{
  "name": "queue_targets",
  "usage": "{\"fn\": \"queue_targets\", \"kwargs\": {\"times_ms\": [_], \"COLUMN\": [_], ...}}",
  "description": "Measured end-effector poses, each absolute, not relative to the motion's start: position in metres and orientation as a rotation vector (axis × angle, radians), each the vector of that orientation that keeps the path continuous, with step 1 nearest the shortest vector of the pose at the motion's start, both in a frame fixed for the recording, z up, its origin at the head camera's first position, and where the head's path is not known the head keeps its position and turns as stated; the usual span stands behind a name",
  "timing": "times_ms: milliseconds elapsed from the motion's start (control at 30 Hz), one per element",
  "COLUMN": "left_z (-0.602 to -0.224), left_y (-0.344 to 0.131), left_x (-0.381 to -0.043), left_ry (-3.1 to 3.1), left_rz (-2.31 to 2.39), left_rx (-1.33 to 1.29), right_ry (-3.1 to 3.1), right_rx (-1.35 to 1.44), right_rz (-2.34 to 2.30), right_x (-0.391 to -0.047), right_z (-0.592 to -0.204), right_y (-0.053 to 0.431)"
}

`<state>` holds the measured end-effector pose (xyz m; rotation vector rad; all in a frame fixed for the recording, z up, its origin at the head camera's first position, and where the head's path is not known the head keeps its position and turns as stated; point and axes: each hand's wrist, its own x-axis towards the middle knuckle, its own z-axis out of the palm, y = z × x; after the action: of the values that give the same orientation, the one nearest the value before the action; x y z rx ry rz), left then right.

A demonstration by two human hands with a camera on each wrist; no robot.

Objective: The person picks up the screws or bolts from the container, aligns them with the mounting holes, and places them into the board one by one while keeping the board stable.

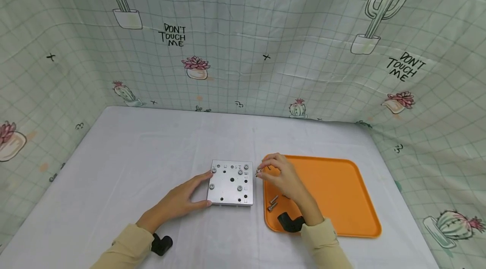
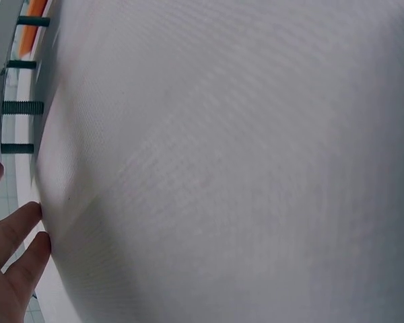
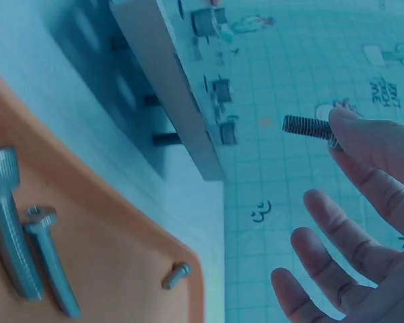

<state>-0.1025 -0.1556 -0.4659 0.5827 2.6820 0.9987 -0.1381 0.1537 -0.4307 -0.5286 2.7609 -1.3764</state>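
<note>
Head view: the metal plate (image 1: 229,184) sat on the bench (image 1: 171,142) at the orange tray's (image 1: 330,193) nine o'clock. The left hand (image 1: 184,197) spread its grip wide at the plate's nine-o'clock edge; the right hand (image 1: 280,172) pinched a screw (image 3: 308,126) — near the plate's two o'clock, its height hard to judge. More screws (image 1: 271,207) lay in the tray.

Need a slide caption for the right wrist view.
Right hand pinching a screw beside the metal plate, with three more screws in the orange tray.
</note>
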Motion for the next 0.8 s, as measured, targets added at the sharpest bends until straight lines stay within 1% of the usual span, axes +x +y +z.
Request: {"fn": "queue_targets", "kwargs": {"times_ms": [300, 800], "left_z": [-0.465, -0.466], "left_y": [-0.156, -0.156], "left_x": [-0.102, -0.102], "left_ry": [2.685, 2.693], "left_rz": [0.997, 0.996], "left_rx": [0.585, 0.586], "right_ry": [2.754, 2.777], "right_rx": [-0.563, -0.526], "right_rz": [-1.369, -1.337], "right_x": [-0.138, -0.135], "right_z": [-0.440, -0.451], "right_y": [0.135, 0.128]}}
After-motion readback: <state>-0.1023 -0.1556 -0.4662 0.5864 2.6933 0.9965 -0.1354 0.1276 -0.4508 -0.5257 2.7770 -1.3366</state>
